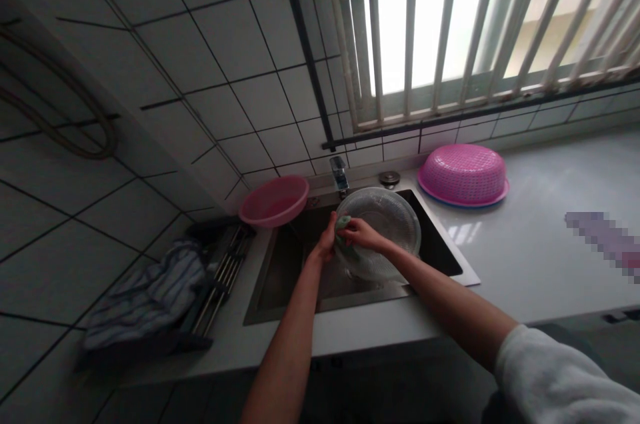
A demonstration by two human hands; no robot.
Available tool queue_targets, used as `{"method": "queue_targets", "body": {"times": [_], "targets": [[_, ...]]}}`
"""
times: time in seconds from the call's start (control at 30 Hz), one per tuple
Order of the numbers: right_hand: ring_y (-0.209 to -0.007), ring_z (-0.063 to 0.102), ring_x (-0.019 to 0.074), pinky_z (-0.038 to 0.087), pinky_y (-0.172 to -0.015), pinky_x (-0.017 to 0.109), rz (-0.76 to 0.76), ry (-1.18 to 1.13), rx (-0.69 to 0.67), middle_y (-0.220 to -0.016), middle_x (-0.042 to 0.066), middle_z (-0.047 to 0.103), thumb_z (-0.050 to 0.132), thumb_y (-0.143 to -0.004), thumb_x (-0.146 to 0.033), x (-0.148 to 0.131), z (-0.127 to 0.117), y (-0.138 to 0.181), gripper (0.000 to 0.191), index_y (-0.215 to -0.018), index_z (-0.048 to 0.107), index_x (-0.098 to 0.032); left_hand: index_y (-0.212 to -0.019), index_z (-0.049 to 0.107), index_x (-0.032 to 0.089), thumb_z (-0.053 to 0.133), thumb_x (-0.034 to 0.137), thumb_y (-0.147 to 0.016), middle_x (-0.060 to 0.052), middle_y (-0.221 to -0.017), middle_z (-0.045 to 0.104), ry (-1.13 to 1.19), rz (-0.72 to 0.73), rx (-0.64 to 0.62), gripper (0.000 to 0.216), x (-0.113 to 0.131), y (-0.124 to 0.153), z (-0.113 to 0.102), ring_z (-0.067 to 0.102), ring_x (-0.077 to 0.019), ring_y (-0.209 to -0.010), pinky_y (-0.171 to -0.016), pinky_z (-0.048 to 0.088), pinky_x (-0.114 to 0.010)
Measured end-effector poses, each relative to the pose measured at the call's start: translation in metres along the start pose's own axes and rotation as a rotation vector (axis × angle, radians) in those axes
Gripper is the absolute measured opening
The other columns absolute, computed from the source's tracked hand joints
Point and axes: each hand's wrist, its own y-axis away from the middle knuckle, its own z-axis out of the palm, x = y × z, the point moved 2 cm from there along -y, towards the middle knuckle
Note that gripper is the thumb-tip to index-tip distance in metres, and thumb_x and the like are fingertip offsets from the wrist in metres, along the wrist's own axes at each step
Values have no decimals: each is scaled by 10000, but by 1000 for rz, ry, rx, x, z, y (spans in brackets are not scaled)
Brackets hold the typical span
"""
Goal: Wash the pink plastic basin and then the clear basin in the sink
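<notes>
A clear, ribbed plastic basin [387, 214] is tilted inside the steel sink [295, 271], below the faucet [339, 174]. My left hand [327, 241] grips the basin's left rim, thumb up. On that same rim, my right hand [365, 235] pinches a light green cloth [343, 223] and presses it against the plastic. Part of the cloth hangs down by the basin wall, and the fingertips of my right hand are partly hidden in it.
A pink basin [275, 204] rests over the sink's back left corner. An upturned pink colander [465, 174] stands on the white counter [530, 224] at right. A striped cloth [150, 291] lies by a metal rack [220, 284] at left. A drain strainer [389, 177] sits behind the sink.
</notes>
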Motion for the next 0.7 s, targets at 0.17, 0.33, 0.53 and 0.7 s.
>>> {"method": "queue_targets", "body": {"times": [0.17, 0.33, 0.53, 0.7], "targets": [[-646, 593, 156, 480, -580, 255, 12, -114, 393, -875, 58, 707, 718, -843, -631, -10, -17, -2, 489, -988, 677, -166, -1302, 772, 151, 516, 766, -1009, -131, -1049, 836, 37, 31, -133, 728, -5, -2, 6, 785, -271, -974, -869, 620, -345], [-669, 593, 158, 480, -611, 254, -7, -25, 159, -815, 42, 696, 751, -827, -563, -3, -12, 1, 419, -928, 694, -160, -1436, 703, 167, 505, 736, -1030, -146, -1189, 820, 56, 47, -152, 726, 2, 5, 5, 781, -296, -1060, -910, 623, -376], [-619, 552, 136, 443, -575, 234, 15, 17, -174, -728, 4, 650, 810, -786, -494, 8, 10, 5, 360, -833, 683, -160, -1489, 666, 179, 529, 770, -1001, -134, -1154, 824, 8, 44, -44, 778, 5, 7, -2, 799, -281, -969, -812, 633, -348], [-626, 562, 153, 451, -576, 259, 0, -79, 363, -813, 47, 685, 710, -843, -573, -5, -18, -3, 426, -924, 685, -156, -1403, 722, 135, 471, 731, -1046, -165, -1183, 820, 73, 34, -151, 739, 3, 6, 10, 782, -293, -1070, -943, 620, -378]]}}
